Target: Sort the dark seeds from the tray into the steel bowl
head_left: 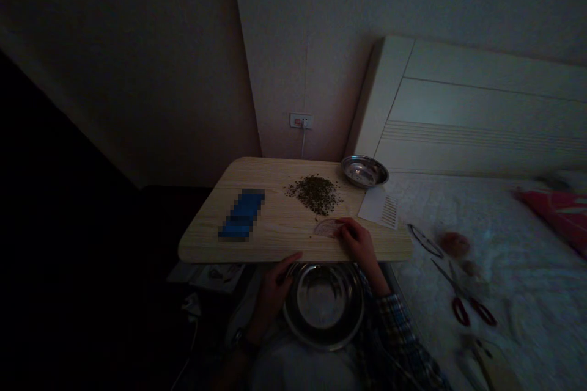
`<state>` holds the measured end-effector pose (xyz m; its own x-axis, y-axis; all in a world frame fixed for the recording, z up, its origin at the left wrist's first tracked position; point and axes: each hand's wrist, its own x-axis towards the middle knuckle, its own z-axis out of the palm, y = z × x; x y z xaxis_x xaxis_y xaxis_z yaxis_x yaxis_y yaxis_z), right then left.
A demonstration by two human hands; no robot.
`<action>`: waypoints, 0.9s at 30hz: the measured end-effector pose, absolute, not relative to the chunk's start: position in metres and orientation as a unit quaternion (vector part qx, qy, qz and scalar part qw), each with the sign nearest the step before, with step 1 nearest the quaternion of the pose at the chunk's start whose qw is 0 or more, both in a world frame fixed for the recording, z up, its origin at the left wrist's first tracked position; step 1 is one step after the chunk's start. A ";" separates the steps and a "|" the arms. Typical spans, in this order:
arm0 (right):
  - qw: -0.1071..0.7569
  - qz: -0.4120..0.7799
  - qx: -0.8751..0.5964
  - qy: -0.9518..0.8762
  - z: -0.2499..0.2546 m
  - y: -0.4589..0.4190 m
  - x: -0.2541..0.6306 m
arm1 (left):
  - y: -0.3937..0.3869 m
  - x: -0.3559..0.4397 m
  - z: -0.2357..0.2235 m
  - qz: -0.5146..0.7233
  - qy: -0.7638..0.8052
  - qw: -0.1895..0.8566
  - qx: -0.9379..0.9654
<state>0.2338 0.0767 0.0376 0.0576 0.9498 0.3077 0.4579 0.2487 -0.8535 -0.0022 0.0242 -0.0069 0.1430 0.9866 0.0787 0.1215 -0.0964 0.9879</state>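
Note:
In the head view, my right hand [356,241] is closed on a clear half-round protractor [326,228] lying low over the front of the small wooden table [279,238]. Just beyond it spreads a loose pile of small dark grains [317,193], with a few strays around. My left hand [274,286] grips the left rim of a steel bowl [321,299] on my lap, its index finger reaching along the table's front edge. No grains can be made out inside this bowl in the dim light.
A second steel bowl [364,171] stands at the table's back right corner, beside a white comb-like sheet [380,207]. A blurred blue item [243,214] lies on the left. On the bed [527,238] are red-handled scissors [461,296]. A wall socket [301,121] holds a plugged cable.

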 end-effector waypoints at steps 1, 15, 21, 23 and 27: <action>0.470 0.262 -0.555 -0.634 0.037 0.077 0.234 | 0.024 -0.002 -0.007 0.453 0.473 0.476 0.587; 0.450 0.292 -0.515 -0.668 0.037 0.077 0.233 | 0.026 -0.003 -0.014 0.456 0.464 0.480 0.589; 0.429 0.296 -0.510 -0.685 0.040 0.074 0.231 | 0.025 -0.003 -0.012 0.450 0.473 0.474 0.590; 0.427 0.297 -0.508 -0.686 0.042 0.073 0.230 | 0.025 -0.003 -0.011 0.451 0.472 0.469 0.595; 0.423 0.300 -0.499 -0.694 0.044 0.072 0.230 | 0.025 -0.003 -0.011 0.454 0.477 0.464 0.593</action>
